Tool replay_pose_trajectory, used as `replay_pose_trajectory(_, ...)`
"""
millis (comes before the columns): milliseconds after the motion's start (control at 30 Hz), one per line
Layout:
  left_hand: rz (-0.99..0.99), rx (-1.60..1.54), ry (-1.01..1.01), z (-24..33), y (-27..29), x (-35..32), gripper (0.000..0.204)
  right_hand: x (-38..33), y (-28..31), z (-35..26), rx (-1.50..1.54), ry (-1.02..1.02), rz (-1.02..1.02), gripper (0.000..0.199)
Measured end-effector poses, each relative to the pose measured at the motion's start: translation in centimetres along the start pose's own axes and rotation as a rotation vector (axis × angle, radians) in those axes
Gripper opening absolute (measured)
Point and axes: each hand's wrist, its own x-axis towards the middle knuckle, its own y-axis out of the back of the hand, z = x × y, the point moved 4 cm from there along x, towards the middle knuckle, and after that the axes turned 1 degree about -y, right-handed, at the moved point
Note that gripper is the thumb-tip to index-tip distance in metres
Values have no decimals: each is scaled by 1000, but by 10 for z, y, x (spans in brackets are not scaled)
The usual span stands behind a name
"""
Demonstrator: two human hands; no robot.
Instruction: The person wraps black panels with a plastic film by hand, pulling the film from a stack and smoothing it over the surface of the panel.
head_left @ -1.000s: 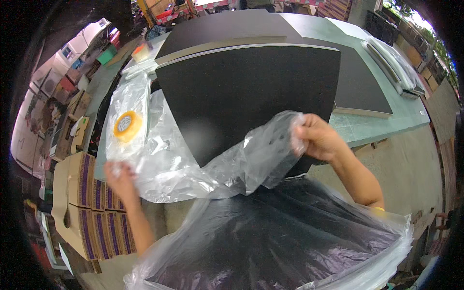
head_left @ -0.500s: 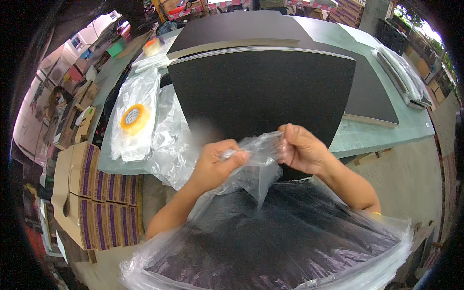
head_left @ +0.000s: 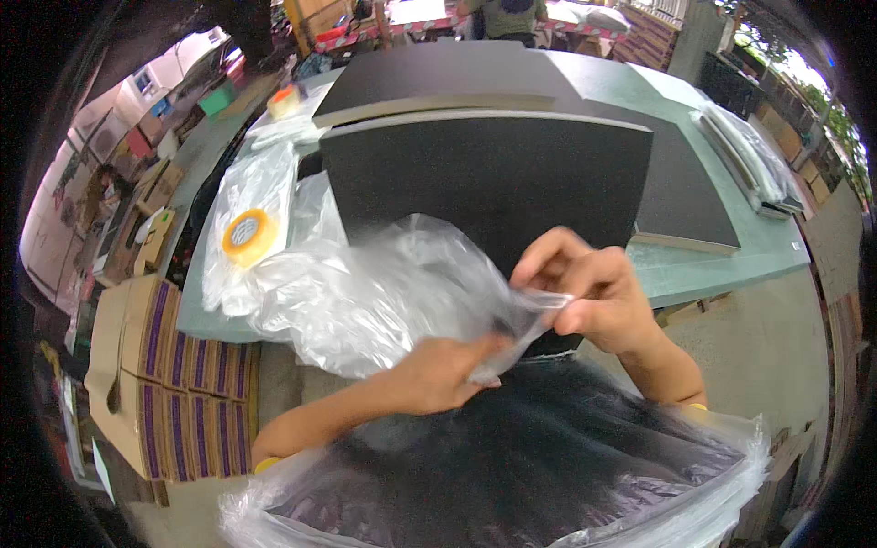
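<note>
My right hand pinches the edge of a clear plastic bag between thumb and fingers. To the left of it and lower, my left hand has its fingers closed at the same edge; they are slightly blurred and partly covered by the film. The bag spreads out crumpled to the left, over the table's near edge. Behind both hands a large black panel stands upright, its lower part hidden by the bag and hands. Nearest me, a dark surface lies under clear plastic film.
On the green table, a roll of yellow tape rests on folded plastic bags. More black panels lie behind. Plastic-wrapped panels are at right. Bundled cardboard stands at left. Far off, a person is partly visible.
The bag has been drawn up from the left and opened out in front of the panel. My left hand has moved right and down; my right hand moved slightly right and down.
</note>
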Motion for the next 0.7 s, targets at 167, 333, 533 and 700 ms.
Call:
replay_pose_trajectory(167, 205, -242, -2, 12, 28, 7, 20, -5, -3, -18, -615, 122, 132, 45)
replay_pose_trajectory(333, 410, -271, -117, 8, 32, 6, 16, -14, 13, 37, -155, -428, 90, 35)
replay_pose_trajectory(533, 186, -637, 18, 6, 41, -2, 23, -41, -47, 55, -110, -426, -669, 30)
replay_pose_trajectory(700, 192, -826, 65, -8, 37, 1, 32, -29, -7, 30, 198, -663, 3, 25)
